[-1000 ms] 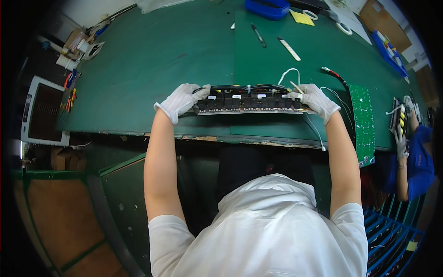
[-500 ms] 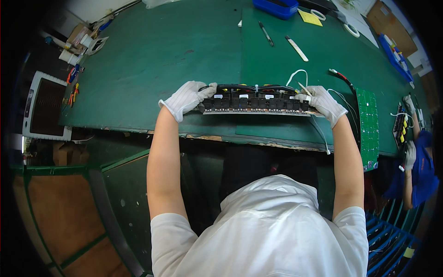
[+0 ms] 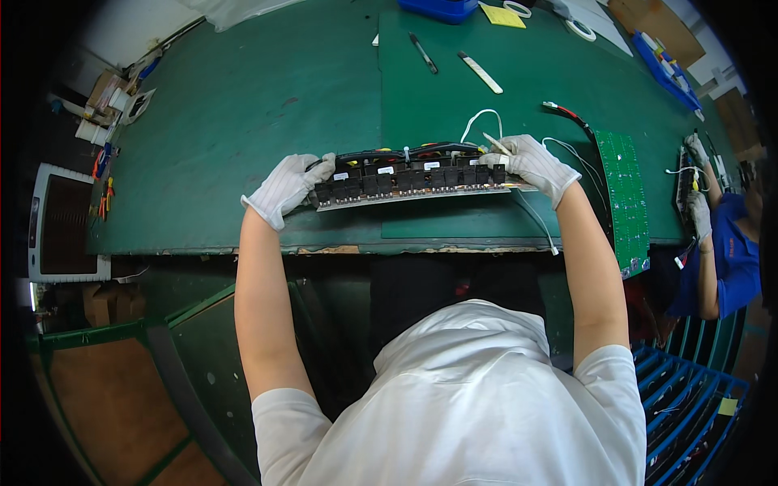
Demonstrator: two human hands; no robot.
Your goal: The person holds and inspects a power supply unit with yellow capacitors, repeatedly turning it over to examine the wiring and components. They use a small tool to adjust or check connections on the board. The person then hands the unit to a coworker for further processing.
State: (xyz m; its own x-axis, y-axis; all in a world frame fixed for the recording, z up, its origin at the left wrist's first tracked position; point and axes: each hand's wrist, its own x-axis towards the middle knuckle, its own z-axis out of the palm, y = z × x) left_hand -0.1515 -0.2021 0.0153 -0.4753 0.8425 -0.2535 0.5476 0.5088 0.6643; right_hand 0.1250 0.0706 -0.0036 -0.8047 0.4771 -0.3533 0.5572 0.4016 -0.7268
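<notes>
White-gloved hands outstretched, clasping circuit board endwise.

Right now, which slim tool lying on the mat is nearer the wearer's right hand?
The flat, white, dark-tipped tool; the black pen left of it lies farther from the right hand.

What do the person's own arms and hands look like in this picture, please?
The left hand and right hand wear whitish fabric gloves with faint lines along the backs and cuffs ending around the wrists. The forearms are bare, up to the short, plain white sleeves of a loose shirt.
</notes>
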